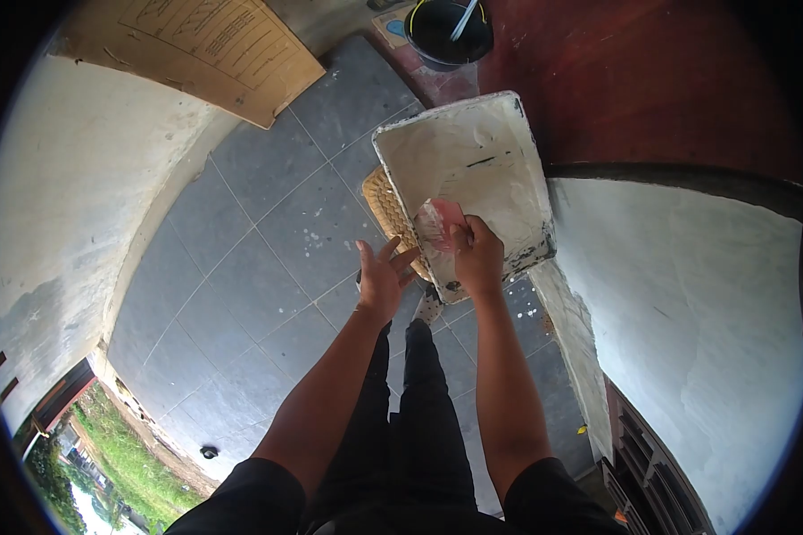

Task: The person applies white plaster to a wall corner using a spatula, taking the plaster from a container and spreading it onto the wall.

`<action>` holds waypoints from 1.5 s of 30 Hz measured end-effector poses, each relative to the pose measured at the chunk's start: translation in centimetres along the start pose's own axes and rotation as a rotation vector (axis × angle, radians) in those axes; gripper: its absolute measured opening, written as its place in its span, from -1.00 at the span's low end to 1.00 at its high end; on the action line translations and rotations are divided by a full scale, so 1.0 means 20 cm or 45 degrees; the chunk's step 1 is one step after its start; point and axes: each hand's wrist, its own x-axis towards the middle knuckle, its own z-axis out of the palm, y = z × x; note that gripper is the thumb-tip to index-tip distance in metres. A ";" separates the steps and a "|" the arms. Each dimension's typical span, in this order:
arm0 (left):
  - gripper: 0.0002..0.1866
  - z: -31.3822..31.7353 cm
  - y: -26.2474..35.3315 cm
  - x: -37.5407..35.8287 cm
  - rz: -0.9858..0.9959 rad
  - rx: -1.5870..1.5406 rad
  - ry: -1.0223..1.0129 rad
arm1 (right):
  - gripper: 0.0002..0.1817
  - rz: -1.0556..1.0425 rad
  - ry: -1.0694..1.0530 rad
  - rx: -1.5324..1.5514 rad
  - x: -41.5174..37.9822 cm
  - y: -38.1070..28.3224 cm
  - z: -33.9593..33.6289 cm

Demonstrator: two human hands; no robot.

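Observation:
My right hand (477, 257) grips a pink-red scraper blade (440, 224) smeared with white putty, holding it at the near edge of a white, putty-coated paint tray (500, 134). My left hand (382, 278) hovers just left of the scraper with fingers spread, holding nothing. The tray rests tilted, partly over a woven mat (385, 203).
Grey floor tiles (250, 267) spread to the left. A black bucket (449, 31) with a stick in it stands at the top, by a dark red wall. Cardboard (196, 45) lies at the upper left. White plastered walls rise on both sides. My dark-trousered legs are below.

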 end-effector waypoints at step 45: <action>0.07 0.31 0.09 -0.52 0.221 0.290 0.098 | -0.69 0.369 -0.282 1.597 -0.35 -0.34 -0.84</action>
